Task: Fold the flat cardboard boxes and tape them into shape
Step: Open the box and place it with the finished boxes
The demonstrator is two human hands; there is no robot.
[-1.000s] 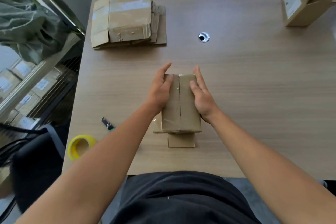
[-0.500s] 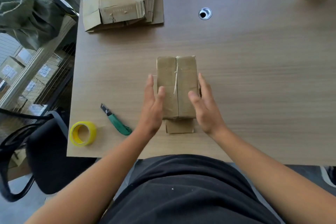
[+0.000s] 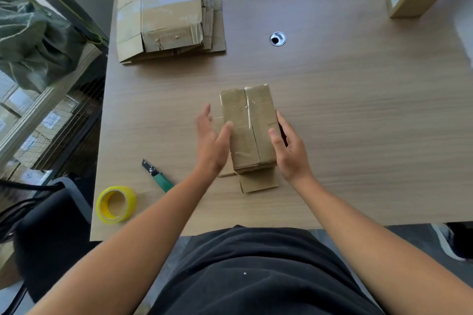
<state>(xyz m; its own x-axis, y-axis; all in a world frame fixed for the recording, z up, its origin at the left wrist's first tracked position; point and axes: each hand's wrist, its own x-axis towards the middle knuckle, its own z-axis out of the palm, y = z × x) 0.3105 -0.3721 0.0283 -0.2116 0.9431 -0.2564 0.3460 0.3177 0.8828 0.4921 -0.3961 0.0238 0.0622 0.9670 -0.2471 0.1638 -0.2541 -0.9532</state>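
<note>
The box (image 3: 248, 130) stands mid-desk (image 3: 358, 110) in front of us, top flaps meeting at a seam and a near flap lying flat. Our right hand (image 3: 289, 151) grips its right side, thumb on top. Our left hand (image 3: 212, 140) is spread with fingers straight beside the left side, thumb touching the top edge. The knife (image 3: 158, 176) lies between the box and the tape (image 3: 116, 204). The flat boxes (image 3: 169, 18) are stacked far left.

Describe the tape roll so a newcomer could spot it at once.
Go to the light wooden table's near-left corner, by the black chair. There lies a yellow roll of tape, hole up. It is the only round yellow thing; the green-handled utility knife beside it is long and thin.
</note>
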